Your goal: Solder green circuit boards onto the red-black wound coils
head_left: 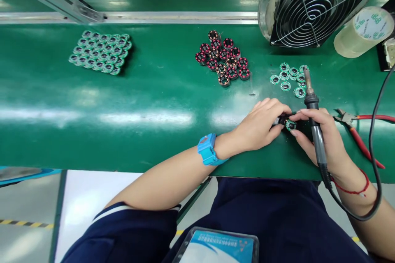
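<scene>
Pinching circuit board (290, 125) with right hand (331, 133) at its nine o'clock, dark part (280, 120) with left hand (261, 125) at its three

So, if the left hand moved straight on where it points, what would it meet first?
Likely the small round board, then the right hand just beyond; exact depth is unclear.

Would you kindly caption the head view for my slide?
Left hand and right hand at a circuit board, soldering iron in the right.
</scene>
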Available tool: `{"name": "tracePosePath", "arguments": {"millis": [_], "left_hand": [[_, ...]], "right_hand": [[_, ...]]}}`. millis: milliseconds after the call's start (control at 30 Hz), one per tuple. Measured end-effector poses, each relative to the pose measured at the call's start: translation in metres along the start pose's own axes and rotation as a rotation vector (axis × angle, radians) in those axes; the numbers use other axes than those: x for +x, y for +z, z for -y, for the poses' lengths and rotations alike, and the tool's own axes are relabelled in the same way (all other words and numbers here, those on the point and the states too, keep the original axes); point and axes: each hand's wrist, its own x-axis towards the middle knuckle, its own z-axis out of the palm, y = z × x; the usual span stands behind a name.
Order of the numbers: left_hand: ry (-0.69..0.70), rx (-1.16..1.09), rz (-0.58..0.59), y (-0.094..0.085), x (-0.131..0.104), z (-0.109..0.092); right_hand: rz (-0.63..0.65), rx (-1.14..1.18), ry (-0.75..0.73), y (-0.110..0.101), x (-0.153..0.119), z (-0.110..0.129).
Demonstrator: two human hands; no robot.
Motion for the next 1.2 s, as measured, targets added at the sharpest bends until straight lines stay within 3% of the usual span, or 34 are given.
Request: {"name": "tracePosePath", "arguments": {"millis": [200,433,700,1200], "left_hand": [[0.092,-0.082,-0.052,-0.007,0.002,0.005],[0.088,-0.230,-0.067,-0.006,0.005,0.005],[0.022,-0.290,-0.043,-0.002,0.008,0.004],[-0.019,-0.328,-0.064,-0.002,0.008,0.001]], "right_hand": [[0.020,-0.163,-0.025,0.000,0.000,0.003],[0.071,-0.182,0.022,-0.002,0.004,0.007],[-0.109,-0.193,0.006,0.006,0.009,0.023],[-0.157,-0.259,0.065,0.014,0.006,0.022]]}}
